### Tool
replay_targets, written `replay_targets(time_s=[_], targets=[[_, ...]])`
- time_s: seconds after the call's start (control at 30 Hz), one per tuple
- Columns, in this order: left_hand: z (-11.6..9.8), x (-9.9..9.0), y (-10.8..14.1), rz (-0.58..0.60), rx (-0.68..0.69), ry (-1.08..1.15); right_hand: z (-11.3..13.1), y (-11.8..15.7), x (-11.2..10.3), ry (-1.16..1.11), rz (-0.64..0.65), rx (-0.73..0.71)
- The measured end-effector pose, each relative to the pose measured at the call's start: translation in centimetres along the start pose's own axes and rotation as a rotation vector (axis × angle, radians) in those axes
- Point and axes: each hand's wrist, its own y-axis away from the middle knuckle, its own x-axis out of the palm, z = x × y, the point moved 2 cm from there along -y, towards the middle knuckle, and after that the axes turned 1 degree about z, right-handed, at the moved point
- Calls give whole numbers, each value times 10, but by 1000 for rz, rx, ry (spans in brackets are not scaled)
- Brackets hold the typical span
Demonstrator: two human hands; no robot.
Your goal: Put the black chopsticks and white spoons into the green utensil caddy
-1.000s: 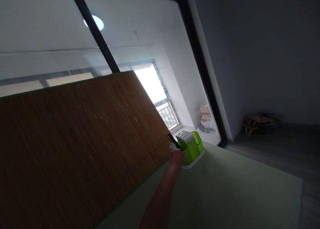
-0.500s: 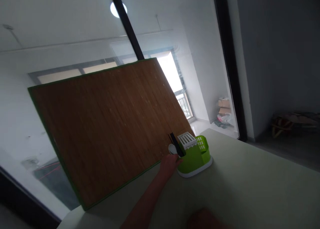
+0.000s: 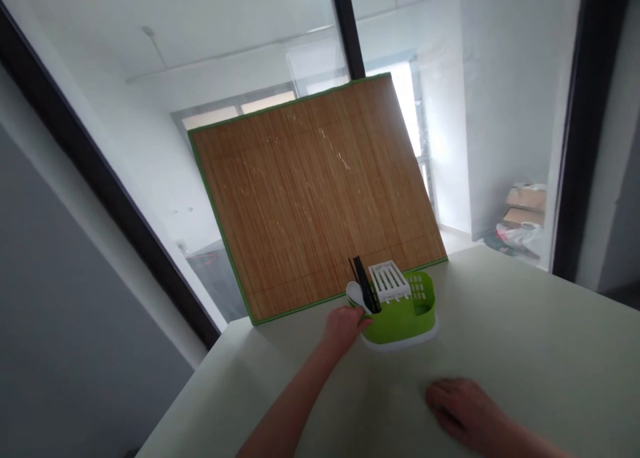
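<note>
A green utensil holder (image 3: 400,323) with a white base and a white slotted rack (image 3: 389,280) stands on the pale table. Black chopsticks (image 3: 366,286) and a white spoon (image 3: 355,294) stick up from its left compartment. My left hand (image 3: 344,326) is at the holder's left edge, fingers closed just below the spoon; what they pinch is too small to make out. Curled on the table in front of the holder, my right hand (image 3: 457,405) shows nothing in its fingers.
Behind the holder a bamboo mat (image 3: 320,198) with green edging leans upright against the glass. Dark window frames flank the table (image 3: 525,351). Cardboard boxes (image 3: 525,208) and bags lie on the floor beyond the glass.
The camera view has turned left, so the scene sits further right. My right hand has come more fully into view. My left hand remains at the holder's left edge.
</note>
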Motion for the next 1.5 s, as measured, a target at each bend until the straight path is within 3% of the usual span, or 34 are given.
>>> replay_targets(time_s=[0.23,0.43,0.57,0.7,0.83,1.33,1.5], targets=[[-5,6,8,-39,-104,37,-4,3,2,-12,16,-5],[-2,9,20,-363,-344,334,-1,-9,-8,22,93,24],[14,7,5,-516,-497,461,16,-29,-1,146,94,-29],[29,11,-27,-351,-542,549,32,-42,22,80,33,2],[33,16,-47,-221,-511,572,32,-42,33,-45,8,30],[4,3,-43,-332,-328,300,32,-36,27,-70,16,-41],[4,5,-41,-332,-258,389,32,-35,26,-66,31,-37]])
